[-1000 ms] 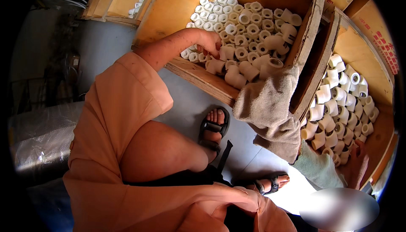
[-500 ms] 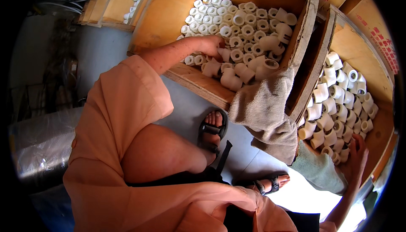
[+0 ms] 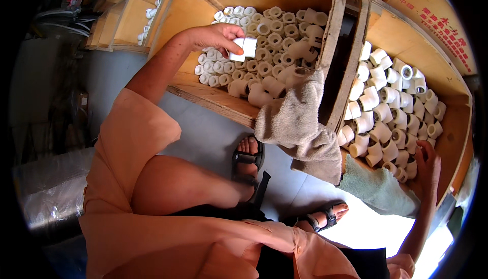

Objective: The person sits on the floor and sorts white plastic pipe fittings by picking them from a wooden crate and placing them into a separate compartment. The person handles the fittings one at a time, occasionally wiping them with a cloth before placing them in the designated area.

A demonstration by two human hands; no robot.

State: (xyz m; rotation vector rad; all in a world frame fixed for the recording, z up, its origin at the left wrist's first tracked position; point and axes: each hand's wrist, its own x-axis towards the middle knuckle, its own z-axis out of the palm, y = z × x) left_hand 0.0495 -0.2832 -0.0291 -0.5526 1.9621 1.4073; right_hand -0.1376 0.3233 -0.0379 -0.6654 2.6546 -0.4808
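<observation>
Above the left wooden bin (image 3: 203,97), my left hand (image 3: 216,39) is closed on a bright white pipe fitting (image 3: 246,48), gripped between thumb and fingers. Below it, the bin holds a pile of white plastic fittings (image 3: 274,40), small hexagonal ones on the left and larger tees and sockets on the right. My right hand (image 3: 428,163) is at the near right edge of the white elbow fittings (image 3: 391,107) in the right bin (image 3: 460,141). Its fingers are partly spread and touch or nearly touch the pile; nothing shows in them.
A brown towel (image 3: 297,121) hangs over the left bin's near corner, and a green cloth (image 3: 378,190) covers the right bin's front edge. More wooden bins (image 3: 133,22) stand at the far left. My sandalled feet (image 3: 248,157) are on the grey floor below.
My left hand has risen out of the pile and moved left, with a white fitting now in its grip. The view has shifted; my right hand stays at the right bin's pile.
</observation>
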